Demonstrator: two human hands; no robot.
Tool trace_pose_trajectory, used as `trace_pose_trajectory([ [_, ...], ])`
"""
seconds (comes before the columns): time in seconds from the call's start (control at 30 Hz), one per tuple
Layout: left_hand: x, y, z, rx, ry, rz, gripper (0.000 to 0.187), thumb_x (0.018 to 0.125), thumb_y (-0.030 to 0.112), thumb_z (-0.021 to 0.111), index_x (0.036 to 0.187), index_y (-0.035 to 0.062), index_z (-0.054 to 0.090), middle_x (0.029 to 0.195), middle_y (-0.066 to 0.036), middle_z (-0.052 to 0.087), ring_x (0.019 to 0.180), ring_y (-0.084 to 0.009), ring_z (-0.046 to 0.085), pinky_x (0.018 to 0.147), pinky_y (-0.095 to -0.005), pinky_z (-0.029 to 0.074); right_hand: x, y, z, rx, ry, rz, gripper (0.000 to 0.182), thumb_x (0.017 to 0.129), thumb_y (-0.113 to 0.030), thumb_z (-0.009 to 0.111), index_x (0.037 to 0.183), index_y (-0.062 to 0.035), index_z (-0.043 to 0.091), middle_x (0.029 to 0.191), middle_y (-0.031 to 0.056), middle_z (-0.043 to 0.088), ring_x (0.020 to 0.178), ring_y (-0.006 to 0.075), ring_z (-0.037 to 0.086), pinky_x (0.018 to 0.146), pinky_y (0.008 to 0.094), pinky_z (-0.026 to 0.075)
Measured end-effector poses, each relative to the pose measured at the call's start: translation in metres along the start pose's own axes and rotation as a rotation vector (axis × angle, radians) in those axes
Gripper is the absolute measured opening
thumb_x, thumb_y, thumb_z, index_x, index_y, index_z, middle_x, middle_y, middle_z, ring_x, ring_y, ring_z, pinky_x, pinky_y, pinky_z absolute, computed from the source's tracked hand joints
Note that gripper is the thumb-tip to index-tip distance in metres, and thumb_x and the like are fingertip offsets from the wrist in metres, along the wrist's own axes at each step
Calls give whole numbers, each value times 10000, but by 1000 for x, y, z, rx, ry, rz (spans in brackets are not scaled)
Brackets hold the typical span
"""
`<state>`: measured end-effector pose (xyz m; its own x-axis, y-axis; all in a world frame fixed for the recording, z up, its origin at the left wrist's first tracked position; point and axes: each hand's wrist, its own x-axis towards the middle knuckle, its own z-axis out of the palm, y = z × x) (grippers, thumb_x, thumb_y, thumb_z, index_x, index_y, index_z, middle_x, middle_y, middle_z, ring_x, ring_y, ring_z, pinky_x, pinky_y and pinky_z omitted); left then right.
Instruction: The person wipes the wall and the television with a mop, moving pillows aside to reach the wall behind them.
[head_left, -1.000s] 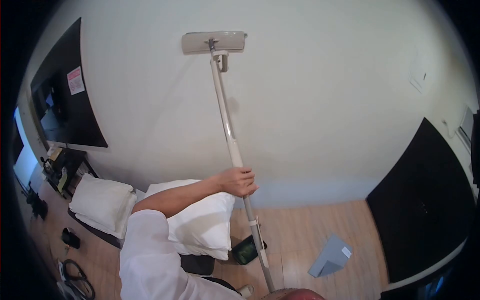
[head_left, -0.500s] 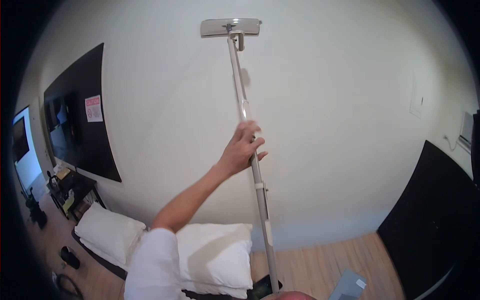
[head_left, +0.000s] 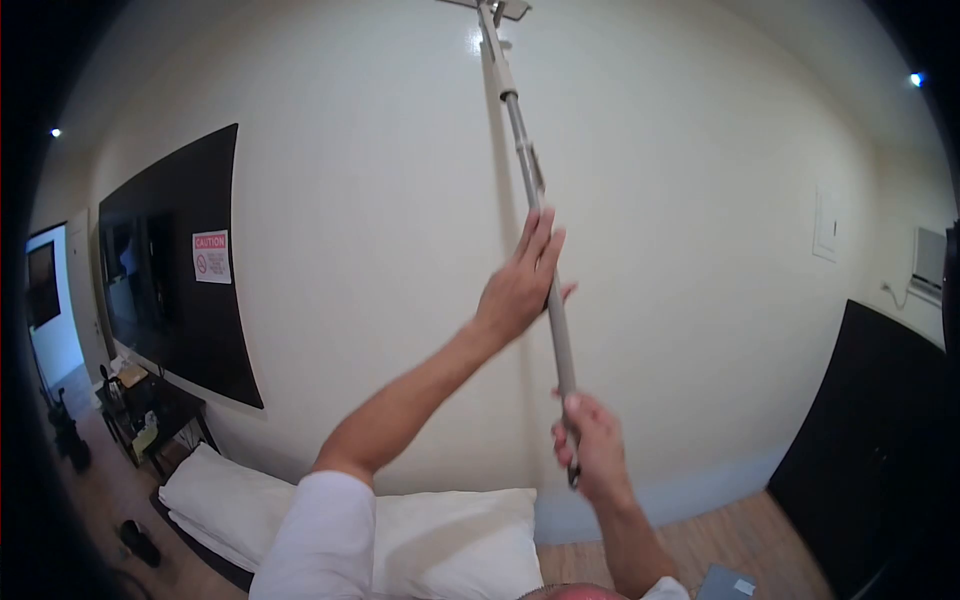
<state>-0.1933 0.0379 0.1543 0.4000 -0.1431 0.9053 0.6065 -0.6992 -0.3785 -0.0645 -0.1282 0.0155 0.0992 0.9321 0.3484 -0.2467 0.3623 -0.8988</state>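
A long grey pole (head_left: 562,345) slants up the pale wall, with a flat mop head (head_left: 515,10) at its top, partly cut off by the upper edge of the view. My right hand (head_left: 592,440) is wrapped round the pole close to its lower end. Higher up, my left hand (head_left: 518,285) lies against the pole with its fingers stretched upward and its thumb behind, not wrapped round it.
A black panel with a caution sign (head_left: 211,257) hangs on the left wall. Below it stands a dark table (head_left: 165,410). White pillows (head_left: 460,530) lie at the bottom. A black board (head_left: 865,440) leans at the right, near a grey object (head_left: 722,583) on the floor.
The pole and mop head have moved up the wall. My right hand has come into view on the pole's lower end. My left hand has shifted a little right, lower on the pole.
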Motion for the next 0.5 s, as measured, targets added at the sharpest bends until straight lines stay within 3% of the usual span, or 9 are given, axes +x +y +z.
trace_pose_trajectory([
  [0.23,141,-104,11,61,104,115,788,951,357,732,1494,-89,374,1629,-315,279,1510,-453,318,1120,-477,490,116,-120,45,-172,38,-178,276,1098,-311,505,1152,-64,614,675,-2,545,458,77,454,413,251,379],
  [0.43,220,-153,13,128,103,156,841,962,385,719,1504,-125,326,1601,-366,287,1500,-484,316,1166,-507,438,144,-191,75,-316,104,-231,276,1090,-322,465,1119,-73,581,686,-27,508,510,67,433,475,278,371],
  [0.5,239,-165,10,169,27,159,880,936,359,742,1501,-126,273,1601,-391,255,1525,-463,276,1256,-459,334,154,-204,82,-338,121,-237,278,1091,-325,461,1120,-74,575,688,-30,501,511,66,429,481,285,371],
])
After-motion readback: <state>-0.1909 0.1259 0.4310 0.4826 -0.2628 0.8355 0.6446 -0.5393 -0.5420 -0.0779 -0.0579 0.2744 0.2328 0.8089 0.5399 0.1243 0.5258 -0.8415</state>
